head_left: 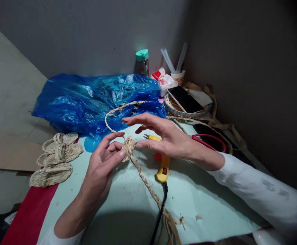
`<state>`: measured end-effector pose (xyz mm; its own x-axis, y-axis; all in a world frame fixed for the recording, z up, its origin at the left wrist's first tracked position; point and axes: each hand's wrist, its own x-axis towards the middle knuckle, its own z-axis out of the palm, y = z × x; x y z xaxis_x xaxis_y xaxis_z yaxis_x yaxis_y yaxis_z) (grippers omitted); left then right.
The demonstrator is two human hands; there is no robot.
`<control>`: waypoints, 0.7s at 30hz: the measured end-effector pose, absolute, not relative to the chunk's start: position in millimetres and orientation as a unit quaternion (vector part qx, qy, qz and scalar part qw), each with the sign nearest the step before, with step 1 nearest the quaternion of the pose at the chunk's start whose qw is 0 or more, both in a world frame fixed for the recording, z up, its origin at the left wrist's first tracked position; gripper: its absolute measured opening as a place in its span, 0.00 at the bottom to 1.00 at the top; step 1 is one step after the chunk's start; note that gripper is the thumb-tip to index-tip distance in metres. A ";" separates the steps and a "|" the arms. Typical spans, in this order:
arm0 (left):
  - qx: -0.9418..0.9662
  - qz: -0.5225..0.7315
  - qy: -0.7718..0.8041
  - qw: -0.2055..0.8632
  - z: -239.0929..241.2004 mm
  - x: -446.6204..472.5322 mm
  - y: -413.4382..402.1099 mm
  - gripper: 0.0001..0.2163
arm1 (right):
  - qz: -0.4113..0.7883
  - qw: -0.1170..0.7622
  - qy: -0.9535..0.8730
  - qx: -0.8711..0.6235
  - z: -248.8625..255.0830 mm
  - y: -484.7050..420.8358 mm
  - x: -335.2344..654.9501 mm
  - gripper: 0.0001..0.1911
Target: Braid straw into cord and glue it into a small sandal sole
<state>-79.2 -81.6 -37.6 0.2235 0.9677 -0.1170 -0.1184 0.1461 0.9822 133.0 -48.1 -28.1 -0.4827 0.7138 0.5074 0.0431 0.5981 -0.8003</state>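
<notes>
Coil (128, 148) sits mid-frame, pinched in left hand (102, 163), with right hand (166, 137) spread and unladen just beside it; firm, flat grip should prevent loosening, braid (146, 182) toward lower centre best kept untwisted.

Wall (87, 37): grey, behind the table's (209, 194) far edge
Side wall (252, 68): shadowed, along right edge
Floor (5, 75): pale, beyond left edge
Light: dim

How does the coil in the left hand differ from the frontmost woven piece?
The coil is raised in the left hand; the woven piece lies on the table. The coil looks smaller and rounder; the woven piece is longer. A loose braid trails from the coil; none shows on the woven piece. Both are straw-coloured.
</notes>
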 end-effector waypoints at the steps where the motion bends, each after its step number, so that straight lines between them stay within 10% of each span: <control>1: 0.471 0.456 0.440 0.613 -37.4 -78.6 -81.6 0.18 | 0.400 0.479 -0.735 -0.265 -29.5 -47.2 132.8 0.17; 21: 0.447 0.555 0.430 0.555 -40.6 -78.3 -89.3 0.10 | 0.547 0.418 -0.622 -0.373 -42.6 -73.3 116.5 0.13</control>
<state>-78.3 -89.3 -40.6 0.0154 0.9997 0.0196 -0.2310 -0.0155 0.9728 116.5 -73.3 -42.6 -0.3726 0.9212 0.1120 0.0076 0.1237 -0.9923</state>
